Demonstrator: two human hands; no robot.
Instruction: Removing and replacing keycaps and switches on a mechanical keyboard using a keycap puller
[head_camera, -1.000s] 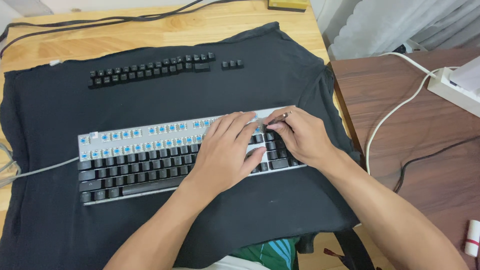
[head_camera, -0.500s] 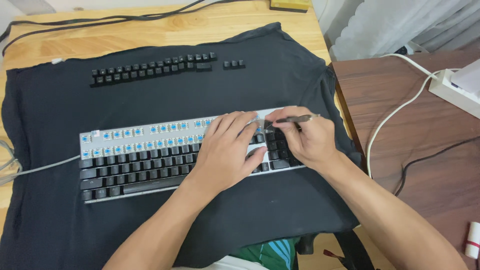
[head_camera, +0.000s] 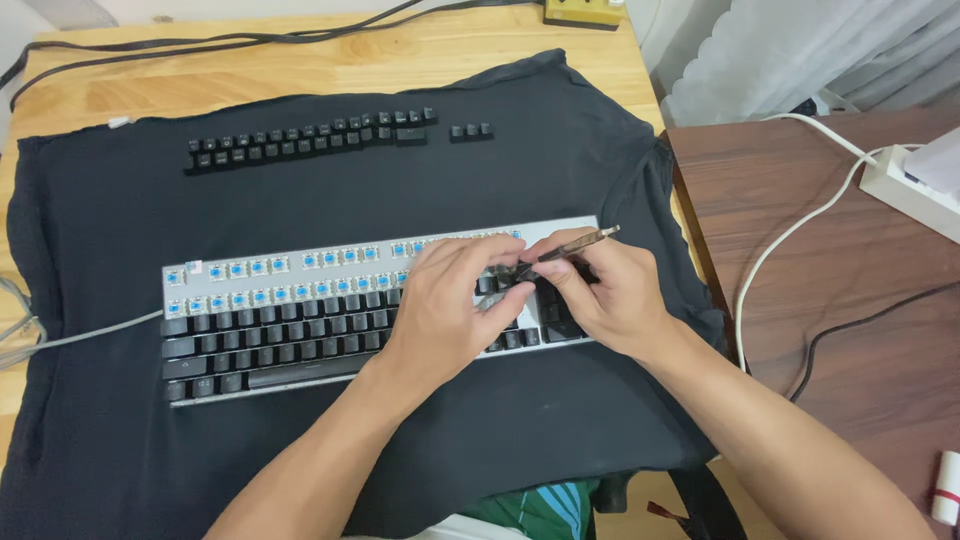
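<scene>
Keyboard (head_camera: 300, 320) sits on a black cloth (head_camera: 120, 220) over the wooden desk, and my left hand (head_camera: 450, 310) covers its right-middle keys, so I can't see what's under it. Loose keycaps (head_camera: 310, 138) are lined up well behind, and a white cable (head_camera: 800, 220) is off right. My right hand (head_camera: 610, 295) is pinched tight on a thin puller tool (head_camera: 570, 245), tip at the keys; left hand's fingers rest flat, gripping nothing.

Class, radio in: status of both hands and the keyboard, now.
Left hand flat on keyboard. Right hand gripping thin tool at a key. Removed keycaps lined up above. Nothing blocking.
</scene>
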